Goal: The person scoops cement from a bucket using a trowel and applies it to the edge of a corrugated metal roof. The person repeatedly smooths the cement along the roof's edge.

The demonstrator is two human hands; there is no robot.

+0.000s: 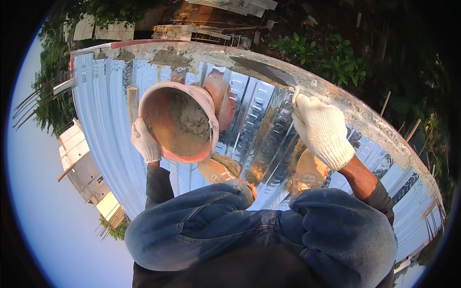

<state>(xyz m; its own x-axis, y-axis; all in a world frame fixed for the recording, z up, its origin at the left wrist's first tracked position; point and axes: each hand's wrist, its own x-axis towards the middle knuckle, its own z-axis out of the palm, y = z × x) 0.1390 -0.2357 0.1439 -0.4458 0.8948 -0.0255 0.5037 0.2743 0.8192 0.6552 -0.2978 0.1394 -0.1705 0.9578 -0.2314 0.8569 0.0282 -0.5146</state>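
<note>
Far left there's a grey building (86, 175) beyond the shiny corrugated metal sheet (103, 120). Then a bit of wood (132, 103) right by the left hand (145, 141), which is gloved and gripping the left side of an orange bucket (156, 113). The bucket's tipped so its mouth faces the camera, grey mortar (192, 117) inside; can't tell if it's resting on the sheet. Next, an orange shoe (218, 171) below it, then a trowel (264, 68), blade along the mortar-smeared concrete ledge (355, 103). The right hand (321, 127), also gloved, is closed around its handle end.
</note>
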